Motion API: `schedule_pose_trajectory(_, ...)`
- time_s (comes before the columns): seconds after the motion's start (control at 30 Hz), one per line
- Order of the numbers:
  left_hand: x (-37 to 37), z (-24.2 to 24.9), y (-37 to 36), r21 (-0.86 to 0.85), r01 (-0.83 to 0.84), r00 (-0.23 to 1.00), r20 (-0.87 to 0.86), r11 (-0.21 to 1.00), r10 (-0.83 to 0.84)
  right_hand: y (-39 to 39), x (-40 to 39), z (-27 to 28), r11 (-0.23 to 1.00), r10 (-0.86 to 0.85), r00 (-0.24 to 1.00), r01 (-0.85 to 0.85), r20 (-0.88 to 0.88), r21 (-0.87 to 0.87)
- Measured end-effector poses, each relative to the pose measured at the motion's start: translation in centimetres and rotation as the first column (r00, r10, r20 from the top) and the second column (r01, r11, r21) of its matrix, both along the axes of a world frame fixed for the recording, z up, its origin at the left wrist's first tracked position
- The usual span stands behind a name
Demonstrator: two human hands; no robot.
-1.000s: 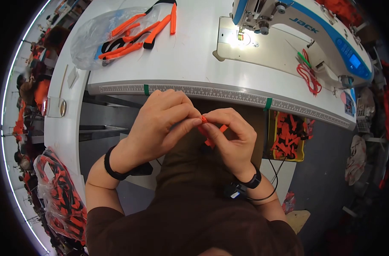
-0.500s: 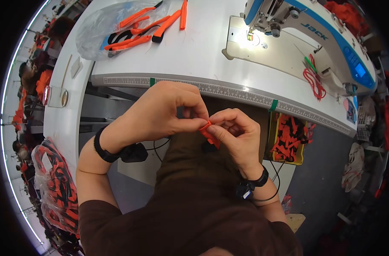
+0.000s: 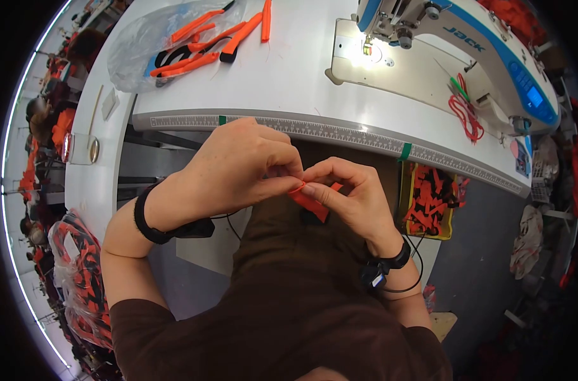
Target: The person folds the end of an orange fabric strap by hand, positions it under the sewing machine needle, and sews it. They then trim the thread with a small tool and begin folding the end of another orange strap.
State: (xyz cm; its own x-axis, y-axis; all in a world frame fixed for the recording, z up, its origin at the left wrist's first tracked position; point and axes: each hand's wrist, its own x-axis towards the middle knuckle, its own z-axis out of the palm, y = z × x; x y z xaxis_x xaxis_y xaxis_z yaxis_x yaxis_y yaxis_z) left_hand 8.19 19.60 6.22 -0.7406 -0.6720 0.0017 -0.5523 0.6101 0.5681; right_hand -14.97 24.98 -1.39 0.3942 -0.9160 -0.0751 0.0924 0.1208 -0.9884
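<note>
Over my lap, just in front of the table edge, an orange fabric strip (image 3: 312,204) with a dark end hangs from my fingers. My left hand (image 3: 254,159) pinches its upper end between thumb and fingertips. Right beside it, my right hand (image 3: 349,190) grips the same end between thumb and forefinger, fingertips almost touching the left ones. The exact fold of the fabric is partly hidden by the fingers.
A Jack sewing machine (image 3: 457,38) with its lamp lit stands at the right, red cord (image 3: 465,117) beside it. Orange and black strips (image 3: 187,63) lie on a plastic bag (image 3: 127,66). A ruler (image 3: 340,136) edges the table; a yellow bin (image 3: 446,222) holds scraps.
Both hands have shifted slightly left, still pinching the strip. More of the orange fabric now shows below and between the fingers. The view has shifted a little.
</note>
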Motion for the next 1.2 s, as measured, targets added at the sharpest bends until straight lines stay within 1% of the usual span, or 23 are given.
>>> schedule_pose_trajectory(0.07, -0.3, -0.2, 0.1, 0.066, -0.069, 0.997, -0.014, 0.995, 0.071, -0.2, -0.3, -0.1, 0.998, 0.051, 0.996, -0.054, -0.066, -0.040)
schedule_pose_trajectory(0.1, -0.4, -0.3, 0.0, 0.070, -0.069, 0.997, -0.014, 0.995, 0.070, -0.3, -0.3, -0.3, 0.998, 0.051, 0.997, -0.054, -0.066, -0.036)
schedule_pose_trajectory(0.17, -0.4, -0.4, -0.1, 0.080, -0.042, 0.998, -0.053, 0.996, 0.047, -0.3, -0.2, -0.9, 0.998, 0.058, 0.998, -0.058, 0.018, -0.016)
schedule_pose_trajectory(0.2, -0.4, -0.5, -0.1, 0.084, -0.044, 0.997, -0.052, 0.996, 0.048, -0.4, -0.2, -1.1, 0.998, 0.059, 0.998, -0.059, 0.018, -0.012)
schedule_pose_trajectory(0.27, -0.5, -0.6, -0.1, 0.296, -0.116, 0.957, -0.223, 0.948, 0.187, -0.4, -0.2, -1.5, 0.998, 0.058, 0.995, -0.060, 0.077, 0.014)
schedule_pose_trajectory(0.3, -0.5, -0.4, -0.1, 0.297, -0.113, 0.957, -0.223, 0.948, 0.184, -0.4, -0.1, -1.7, 0.998, 0.055, 0.996, -0.057, 0.077, 0.015)
schedule_pose_trajectory(0.37, -0.3, 0.0, 0.1, 0.306, -0.159, 0.938, -0.249, 0.939, 0.240, -0.1, 0.0, -1.9, 0.995, -0.007, 0.986, -0.010, 0.169, 0.100)
schedule_pose_trajectory(0.4, -0.1, 0.0, 0.2, 0.308, -0.154, 0.940, -0.248, 0.939, 0.236, 0.0, 0.0, -1.9, 0.995, -0.012, 0.985, -0.006, 0.170, 0.101)
schedule_pose_trajectory(0.47, 0.2, -0.3, 0.4, 0.164, -0.038, 0.979, -0.190, 0.986, 0.070, 0.2, 0.1, -1.8, 0.998, -0.063, 0.994, 0.064, 0.084, 0.000)
schedule_pose_trajectory(0.5, 0.2, -0.4, 0.7, 0.164, -0.058, 0.986, -0.145, 0.985, 0.082, 0.4, 0.2, -1.7, 0.998, -0.064, 0.994, 0.064, 0.085, 0.002)
schedule_pose_trajectory(0.53, 0.1, -0.5, 1.0, 0.164, -0.059, 0.986, -0.144, 0.985, 0.083, 0.5, 0.4, -1.7, 0.995, -0.096, 0.987, 0.092, 0.127, 0.037)
schedule_pose_trajectory(0.57, 0.0, -0.5, 1.2, 0.111, -0.080, 0.983, -0.155, 0.991, 0.096, 0.6, 0.5, -1.6, 0.990, -0.129, 0.977, 0.119, 0.167, 0.072)
schedule_pose_trajectory(0.6, -0.2, -0.6, 1.4, 0.056, -0.100, 0.980, -0.167, 0.993, 0.108, 0.7, 0.6, -1.6, 0.990, -0.129, 0.977, 0.119, 0.168, 0.070)
schedule_pose_trajectory(0.63, -0.2, -0.7, 1.5, 0.054, -0.099, 0.980, -0.166, 0.994, 0.106, 0.8, 0.7, -1.6, 0.986, -0.161, 0.980, 0.165, 0.115, -0.028)
schedule_pose_trajectory(0.67, -0.3, -0.8, 1.6, 0.003, -0.125, 0.978, -0.169, 0.992, 0.124, 0.9, 0.8, -1.6, 0.971, -0.198, 0.978, 0.204, 0.064, -0.127)
schedule_pose_trajectory(0.7, -0.4, -1.0, 1.8, -0.050, -0.151, 0.975, -0.173, 0.987, 0.140, 1.1, 1.0, -1.3, 0.970, -0.198, 0.978, 0.205, 0.065, -0.129)
schedule_pose_trajectory(0.73, -0.7, -1.2, 2.0, -0.053, -0.148, 0.975, -0.174, 0.988, 0.137, 1.3, 1.1, -0.9, 0.952, -0.244, 0.970, 0.243, 0.019, -0.185)
schedule_pose_trajectory(0.77, -1.3, -1.5, 2.3, -0.133, -0.219, 0.953, -0.242, 0.967, 0.182, 1.5, 1.2, -0.6, 0.929, -0.294, 0.956, 0.280, -0.023, -0.241)
schedule_pose_trajectory(0.8, -1.6, -1.7, 2.4, -0.207, -0.289, 0.925, -0.313, 0.935, 0.217, 1.7, 1.3, -0.6, 0.927, -0.300, 0.954, 0.287, -0.021, -0.244)
schedule_pose_trajectory(0.83, -1.5, -1.8, 2.4, -0.213, -0.280, 0.928, -0.311, 0.936, 0.207, 1.8, 1.4, -0.6, 0.912, -0.325, 0.946, 0.311, -0.008, -0.267)
schedule_pose_trajectory(0.9, -1.4, -1.8, 2.3, -0.422, -0.193, 0.953, -0.294, 0.886, 0.067, 2.0, 1.4, -0.5, 0.892, -0.356, 0.934, 0.343, 0.011, -0.294)
schedule_pose_trajectory(1.03, -1.1, -1.9, 2.8, -0.496, -0.152, 0.973, -0.228, 0.855, 0.041, 2.4, 1.3, -0.3, 0.910, -0.328, 0.944, 0.325, 0.032, -0.258)
schedule_pose_trajectory(1.2, -1.2, -1.4, 3.1, -0.520, -0.152, 0.981, -0.181, 0.840, 0.066, 2.8, 1.4, 0.2, 0.920, -0.315, 0.944, 0.329, 0.101, -0.213)
